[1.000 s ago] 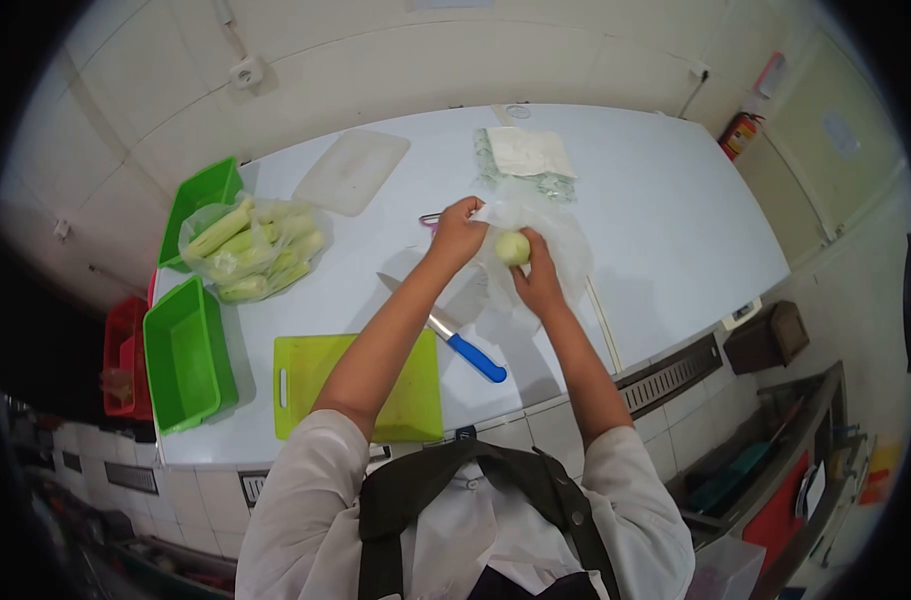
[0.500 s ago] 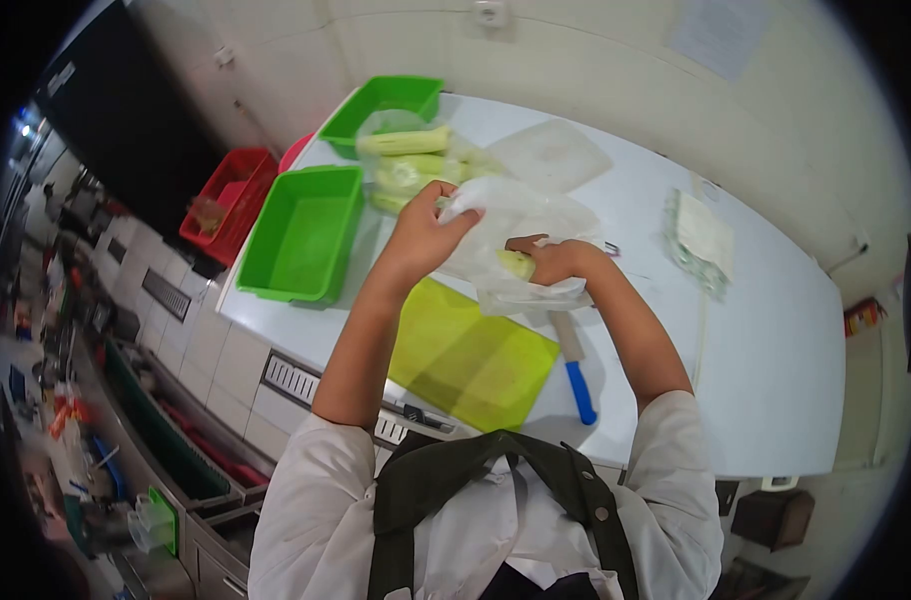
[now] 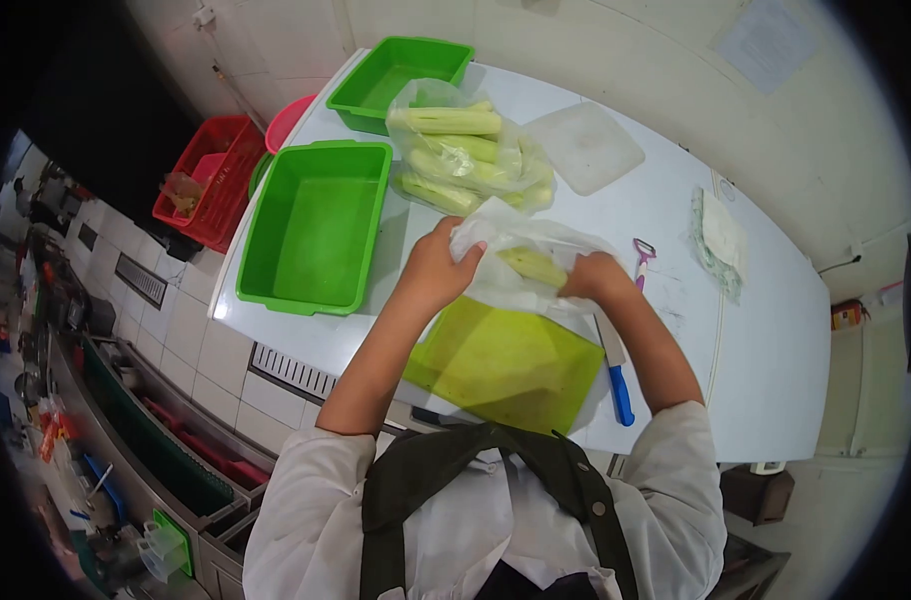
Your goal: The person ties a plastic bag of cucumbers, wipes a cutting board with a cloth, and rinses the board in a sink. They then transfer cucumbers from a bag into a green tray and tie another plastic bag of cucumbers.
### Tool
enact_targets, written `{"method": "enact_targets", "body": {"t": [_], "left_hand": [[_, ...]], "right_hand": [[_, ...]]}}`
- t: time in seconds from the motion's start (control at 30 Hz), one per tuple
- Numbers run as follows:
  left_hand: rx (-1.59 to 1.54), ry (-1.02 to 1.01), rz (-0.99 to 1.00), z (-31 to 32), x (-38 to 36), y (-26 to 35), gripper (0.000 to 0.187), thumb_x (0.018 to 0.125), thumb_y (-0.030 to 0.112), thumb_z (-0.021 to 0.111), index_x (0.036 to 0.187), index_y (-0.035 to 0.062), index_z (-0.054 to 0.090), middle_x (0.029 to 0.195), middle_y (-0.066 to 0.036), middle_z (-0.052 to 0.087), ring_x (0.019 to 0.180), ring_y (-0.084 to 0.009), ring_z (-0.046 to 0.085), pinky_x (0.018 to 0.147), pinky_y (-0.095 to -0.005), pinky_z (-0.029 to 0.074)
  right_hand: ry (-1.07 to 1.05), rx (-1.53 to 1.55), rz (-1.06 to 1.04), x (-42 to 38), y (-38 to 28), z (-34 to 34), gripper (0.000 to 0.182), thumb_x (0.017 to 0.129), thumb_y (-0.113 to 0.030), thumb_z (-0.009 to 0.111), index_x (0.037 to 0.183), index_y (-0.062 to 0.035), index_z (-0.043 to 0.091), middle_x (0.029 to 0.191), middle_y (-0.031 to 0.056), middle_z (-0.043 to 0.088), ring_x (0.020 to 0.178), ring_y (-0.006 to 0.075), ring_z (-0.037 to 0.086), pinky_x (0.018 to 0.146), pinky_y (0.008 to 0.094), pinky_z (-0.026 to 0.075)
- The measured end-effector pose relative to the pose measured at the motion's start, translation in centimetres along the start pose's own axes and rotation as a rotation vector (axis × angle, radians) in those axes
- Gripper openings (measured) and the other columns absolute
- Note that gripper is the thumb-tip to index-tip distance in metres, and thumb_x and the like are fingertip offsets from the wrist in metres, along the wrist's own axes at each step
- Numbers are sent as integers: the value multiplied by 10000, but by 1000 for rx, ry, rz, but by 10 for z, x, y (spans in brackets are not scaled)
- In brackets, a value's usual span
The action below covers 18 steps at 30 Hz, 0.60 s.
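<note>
Altogether two hands (image 3: 436, 268) at one bag (image 3: 488, 278)

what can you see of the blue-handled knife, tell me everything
The knife has a blue handle, perhaps plastic, and a grey, metal-looking blade. It lies on the white table just right of the yellow-green cutting board, handle toward the table's near edge, blade pointing away. Its tip is lost near the plastic bag. No one holds it; whether the blade touches the board is unclear.
</note>
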<state>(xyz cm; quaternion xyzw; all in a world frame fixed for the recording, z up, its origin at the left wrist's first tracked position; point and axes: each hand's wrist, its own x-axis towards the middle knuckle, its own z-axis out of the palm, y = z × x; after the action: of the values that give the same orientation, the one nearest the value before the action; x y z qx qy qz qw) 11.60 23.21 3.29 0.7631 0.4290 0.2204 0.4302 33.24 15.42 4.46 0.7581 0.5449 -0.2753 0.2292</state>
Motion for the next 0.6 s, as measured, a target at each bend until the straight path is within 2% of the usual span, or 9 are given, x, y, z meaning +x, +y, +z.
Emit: {"method": "enact_targets", "body": {"t": [0.07,0.17,0.2,0.23,0.3,0.37,0.43,0.53,0.6], "left_hand": [[280,133,6,-3,-11,12,498,759,156,650,1204,37,460,1022,-177,559,949,-315,555,857,-392,426],[280,349,622,-1,-22,43,498,725,196,649,1181,60,504,1135,-183,501,1105,-297,473,958,-488,328],[362,279,797,7,-21,46,502,712,185,647,1182,73,511,1178,-186,467,1146,-296,432,973,-521,283],[444,209,970,16,-21,47,508,700,173,645,1183,86,517,1222,-188,433,1187,-295,392,989,-555,238],[670,55,1030,34,-14,39,532,680,150,640,1197,118,518,1300,-194,354,1251,-309,311,995,-616,165],[952,-104,788,59,11,16,572,665,127,633,1222,154,504,1369,-201,266,1297,-342,230,977,-672,110],[955,-146,477,75,30,-10,567,663,102,611,1215,194,517,1421,-208,182,1327,-386,140,957,-701,67],[1085,-235,340,82,53,-18,445,803,190,520,1245,237,491,1463,-184,93,1353,-374,33,933,-727,-4],[1054,-220,310,94,60,-29,439,813,195,512,1247,257,488,1468,-181,59,1351,-385,18,938,-722,9]], "right_hand": [[42,19,3,-30,3,2,721,574,-299,733,1234,-162,476,1083,145,585,1046,276,532,877,361,428],[298,219,-251,-53,17,20,752,535,-265,761,1228,-150,491,1063,137,592,1033,281,535,861,367,437],[421,313,-381,-57,20,22,774,521,-255,771,1233,-146,487,1055,132,594,1024,286,537,857,368,439],[466,173,-328,-60,21,21,740,513,-244,776,1192,-123,508,1026,136,598,1007,285,544,853,359,440],[547,-107,-223,-63,16,17,674,495,-223,787,1109,-78,550,967,145,604,971,282,558,844,340,443],[659,-169,-190,-55,14,22,666,509,-241,787,1102,-65,540,975,135,599,952,277,561,838,332,444],[649,-195,-182,-29,21,37,661,519,-253,788,1102,-64,539,974,128,597,938,273,563,838,329,443],[457,-152,-222,43,49,64,653,532,-263,786,1112,-78,552,975,128,598,946,270,564,851,331,439],[330,-76,-265,66,58,64,642,547,-272,781,1119,-79,562,998,137,601,980,266,562,864,331,435]]}}
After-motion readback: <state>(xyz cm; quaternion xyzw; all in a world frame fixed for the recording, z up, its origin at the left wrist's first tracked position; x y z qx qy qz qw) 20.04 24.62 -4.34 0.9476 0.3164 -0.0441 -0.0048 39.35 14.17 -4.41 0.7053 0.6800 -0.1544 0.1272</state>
